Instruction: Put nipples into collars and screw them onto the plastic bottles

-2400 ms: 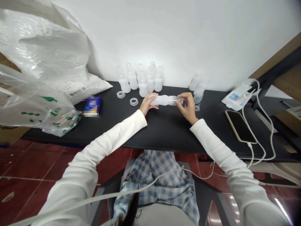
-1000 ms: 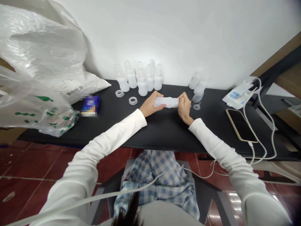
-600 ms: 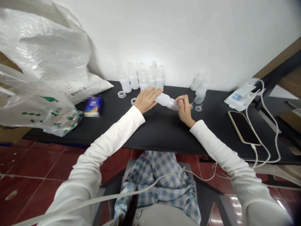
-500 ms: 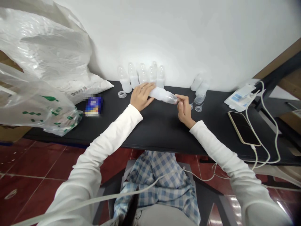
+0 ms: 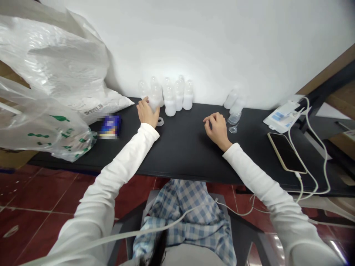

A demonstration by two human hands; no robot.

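Note:
My left hand point(image 5: 146, 112) is closed round a translucent white baby bottle point(image 5: 154, 98), which stands upright on the black table point(image 5: 183, 147) at the left end of a group of several capped bottles point(image 5: 177, 96) by the wall. A clear ring point(image 5: 160, 121) lies just right of that hand. My right hand point(image 5: 215, 127) rests on the table with its fingers loosely curled and nothing in them. Right of it are a clear nipple piece point(image 5: 233, 129) and two uncapped bottles point(image 5: 234, 101).
Large plastic bags point(image 5: 47, 92) fill the table's left end, with a small blue packet point(image 5: 109, 125) beside them. At the right lie a phone point(image 5: 285, 152) on a white cable point(image 5: 310, 147) and a white charger box point(image 5: 281, 115). Red tiled floor lies below.
Both hands held the bottle lying sideways at the table's middle. My left hand has carried it left and stood it by the group; my right hand let go and stayed.

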